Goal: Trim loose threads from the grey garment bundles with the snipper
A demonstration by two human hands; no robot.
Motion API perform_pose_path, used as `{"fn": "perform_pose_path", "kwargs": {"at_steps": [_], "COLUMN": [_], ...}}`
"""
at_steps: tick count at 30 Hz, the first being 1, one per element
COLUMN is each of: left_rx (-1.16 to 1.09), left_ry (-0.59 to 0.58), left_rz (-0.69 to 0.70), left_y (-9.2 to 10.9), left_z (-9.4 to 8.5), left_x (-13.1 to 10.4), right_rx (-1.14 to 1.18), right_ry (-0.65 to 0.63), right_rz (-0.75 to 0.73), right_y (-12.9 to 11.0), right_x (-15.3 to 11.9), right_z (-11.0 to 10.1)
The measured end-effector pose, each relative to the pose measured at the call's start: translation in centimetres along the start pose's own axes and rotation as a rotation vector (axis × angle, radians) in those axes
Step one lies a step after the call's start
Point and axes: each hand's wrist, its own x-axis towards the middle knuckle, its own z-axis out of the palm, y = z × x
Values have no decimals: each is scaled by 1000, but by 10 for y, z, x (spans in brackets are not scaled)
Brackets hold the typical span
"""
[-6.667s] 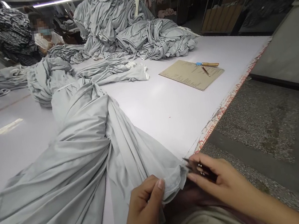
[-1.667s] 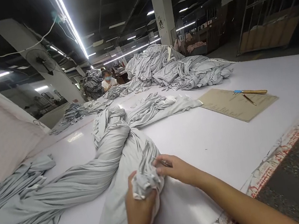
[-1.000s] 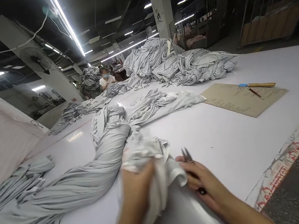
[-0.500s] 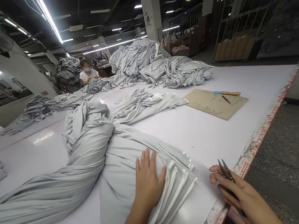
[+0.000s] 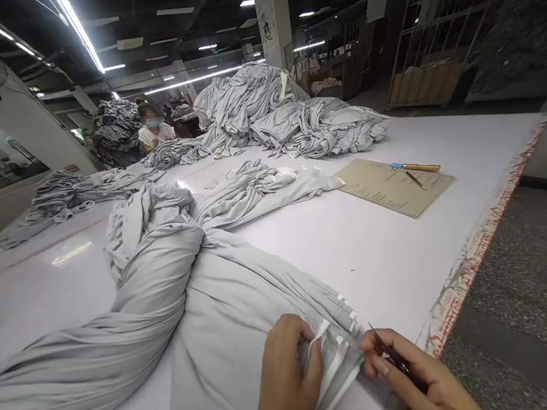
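Observation:
Layered light-grey fabric (image 5: 232, 311) with white edges lies fanned out in front of me on the white table. My left hand (image 5: 288, 371) is closed on a white-edged layer, pinching it between thumb and curled fingers. Dark scissors (image 5: 397, 360) sit in my right hand (image 5: 422, 377), their blades pointing up and away. The thumb and fingertips of that hand meet close to the fabric's white corner; whether they grip the edge too, I cannot tell. A thick twisted roll of the same fabric (image 5: 138, 324) extends to the left.
A brown cardboard sheet (image 5: 377, 191) carries a wooden-handled tool (image 5: 420, 167) and a pencil (image 5: 415, 179). Large grey fabric heaps (image 5: 250, 107) stand at the back. A masked person (image 5: 156, 133) is at the far side. The table's taped edge (image 5: 481, 248) runs along the right.
My left hand, flat on the fabric before, has curled and pinched a white-edged layer. My right hand has moved left with the scissors, up to the fabric's corner.

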Motion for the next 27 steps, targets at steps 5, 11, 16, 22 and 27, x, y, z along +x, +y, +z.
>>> {"fn": "perform_pose_path", "kwargs": {"at_steps": [5,11,16,22,27], "left_rx": [-491,-684,-515,-342,-698], "left_ry": [81,102,138,333,267], "left_rz": [-130,-142,-108,-61,-114], "left_y": [2,-4,-11,-13,-9], "left_z": [-10,-26,-36,-33,-29], "left_x": [-6,-29,-43,-38,-34], "right_rx": [-54,-270,-367,-469,-486], "right_ry": [-47,-220,-267,-346,-341], "right_rz": [-116,-376,-476,-644,-591], "right_y": [-14,-21,-19,-17,-19], "right_x": [6,23,27,16,8], "right_z": [24,55,64,64,62]}}
